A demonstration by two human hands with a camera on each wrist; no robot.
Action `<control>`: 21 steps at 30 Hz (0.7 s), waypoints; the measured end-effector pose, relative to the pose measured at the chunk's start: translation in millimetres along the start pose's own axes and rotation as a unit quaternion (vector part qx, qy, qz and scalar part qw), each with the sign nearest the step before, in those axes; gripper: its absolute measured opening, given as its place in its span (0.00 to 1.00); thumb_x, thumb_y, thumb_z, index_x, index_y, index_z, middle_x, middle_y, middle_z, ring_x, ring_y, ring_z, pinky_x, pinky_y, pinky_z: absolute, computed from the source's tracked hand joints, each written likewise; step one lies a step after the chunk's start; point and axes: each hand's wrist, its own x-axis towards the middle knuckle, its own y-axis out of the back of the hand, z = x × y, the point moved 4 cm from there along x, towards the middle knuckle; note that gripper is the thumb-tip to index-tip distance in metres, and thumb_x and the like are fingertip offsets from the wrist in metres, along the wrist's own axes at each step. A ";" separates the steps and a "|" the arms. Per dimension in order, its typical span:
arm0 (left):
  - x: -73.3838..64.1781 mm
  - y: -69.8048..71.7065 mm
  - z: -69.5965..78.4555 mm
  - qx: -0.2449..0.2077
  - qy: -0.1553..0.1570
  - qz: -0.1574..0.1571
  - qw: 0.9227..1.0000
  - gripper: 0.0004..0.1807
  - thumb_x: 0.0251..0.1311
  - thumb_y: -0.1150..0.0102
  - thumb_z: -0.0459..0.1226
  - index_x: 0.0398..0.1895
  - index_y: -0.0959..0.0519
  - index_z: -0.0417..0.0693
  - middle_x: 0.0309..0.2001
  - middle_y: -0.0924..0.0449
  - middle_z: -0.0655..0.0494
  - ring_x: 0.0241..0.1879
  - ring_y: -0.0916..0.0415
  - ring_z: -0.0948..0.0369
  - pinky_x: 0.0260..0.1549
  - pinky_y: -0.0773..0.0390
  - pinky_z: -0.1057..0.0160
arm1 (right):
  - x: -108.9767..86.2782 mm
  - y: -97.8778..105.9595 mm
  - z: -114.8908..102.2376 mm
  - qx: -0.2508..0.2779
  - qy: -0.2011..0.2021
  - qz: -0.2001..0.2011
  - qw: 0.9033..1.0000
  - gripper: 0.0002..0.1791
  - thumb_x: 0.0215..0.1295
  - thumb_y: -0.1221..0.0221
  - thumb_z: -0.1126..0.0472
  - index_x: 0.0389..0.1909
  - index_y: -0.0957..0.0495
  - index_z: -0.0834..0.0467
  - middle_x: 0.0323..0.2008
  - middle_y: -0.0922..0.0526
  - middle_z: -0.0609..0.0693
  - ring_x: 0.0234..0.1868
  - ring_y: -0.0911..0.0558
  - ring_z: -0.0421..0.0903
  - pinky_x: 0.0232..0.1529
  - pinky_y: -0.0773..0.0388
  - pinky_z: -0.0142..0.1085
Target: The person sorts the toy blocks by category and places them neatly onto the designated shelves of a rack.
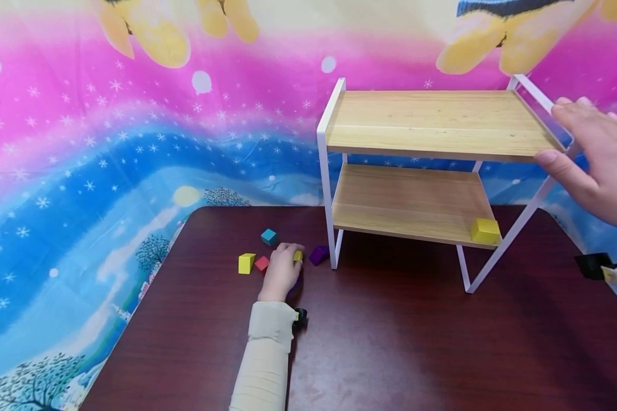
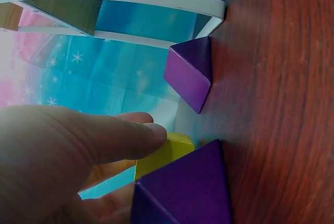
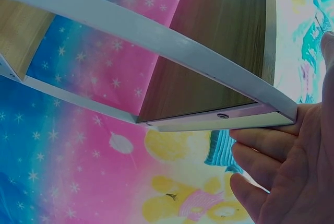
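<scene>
My left hand (image 1: 283,268) reaches down to the table and pinches a yellow block (image 2: 166,156) between thumb and fingers. Just in front of that block in the left wrist view is a purple block (image 2: 182,192), mostly hidden under the wrist in the head view. A purple triangular block (image 1: 319,255) lies to the right, by the shelf leg. To the left of the hand are a red block (image 1: 262,263), a yellow block (image 1: 246,263) and a teal block (image 1: 269,237). My right hand (image 1: 604,160) rests with extended fingers against the top right corner of the shelf's white frame (image 3: 209,67).
The two-tier shelf has wooden boards, the upper board (image 1: 442,123) and the lower board (image 1: 406,197). A yellow block (image 1: 485,230) sits at the lower board's right front corner. Behind the dark table (image 1: 391,342) hangs a colourful printed cloth (image 1: 133,114).
</scene>
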 end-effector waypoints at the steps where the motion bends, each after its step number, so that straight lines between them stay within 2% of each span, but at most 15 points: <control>1: -0.3 0.6 -0.1 0.000 0.000 0.001 1.000 0.17 0.67 0.37 0.30 0.58 0.18 0.44 0.59 0.24 0.41 0.59 0.27 0.42 0.59 0.24 0.46 | 0.3 -0.3 0.6 0.000 0.001 0.000 1.000 0.44 0.79 0.63 0.37 0.77 0.50 0.70 0.76 0.51 0.70 0.79 0.56 0.63 0.78 0.66 0.52; 13: -5.3 13.5 8.9 -0.003 -0.008 0.007 1.000 0.18 0.66 0.37 0.30 0.58 0.19 0.44 0.60 0.25 0.41 0.59 0.28 0.42 0.59 0.23 0.46 | 1.3 -1.3 0.3 -0.028 -0.007 -0.018 0.999 0.47 0.79 0.65 0.35 0.77 0.53 0.71 0.76 0.53 0.72 0.79 0.58 0.63 0.77 0.67 0.54; 21: -9.3 22.6 16.2 0.003 -0.008 0.003 1.000 0.18 0.66 0.36 0.29 0.58 0.19 0.44 0.60 0.24 0.40 0.60 0.28 0.41 0.58 0.23 0.46 | 1.4 -0.5 -0.4 -0.031 -0.005 -0.015 0.999 0.47 0.78 0.66 0.34 0.77 0.54 0.71 0.77 0.53 0.72 0.79 0.57 0.64 0.78 0.68 0.54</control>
